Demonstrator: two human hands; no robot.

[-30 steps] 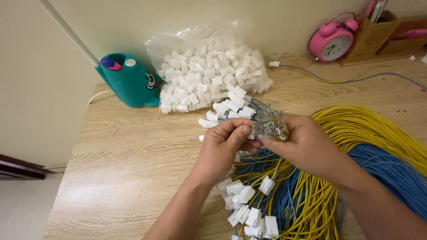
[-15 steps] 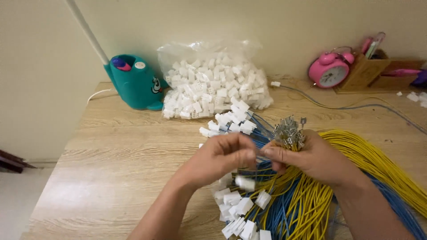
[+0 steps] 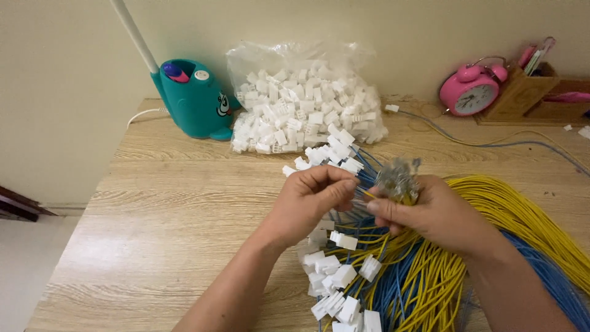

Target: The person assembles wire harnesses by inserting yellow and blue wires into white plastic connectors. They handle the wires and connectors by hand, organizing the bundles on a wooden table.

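Note:
My left hand [image 3: 310, 200] pinches the end of a yellow wire [image 3: 367, 193] between thumb and fingers, over the wooden table [image 3: 166, 209]. My right hand [image 3: 430, 212] grips a bundle of yellow wires [image 3: 522, 215] whose metal-tipped ends [image 3: 398, 178] stick up from the fist. The two hands almost touch. Below them lie blue wires [image 3: 393, 295] and yellow wires fitted with white plastic connectors [image 3: 335, 280]. More connected ends [image 3: 335, 157] fan out behind the hands.
A clear bag of loose white connectors [image 3: 307, 104] sits at the back. A teal desk lamp base [image 3: 193, 98] stands left of it. A pink alarm clock [image 3: 470, 92] and a wooden organiser [image 3: 522, 92] are at the back right. The table edge drops off at the left.
The view has shifted slightly. My hands have drawn a little apart, with the left now pulling one yellow wire out of the bundle held in the right.

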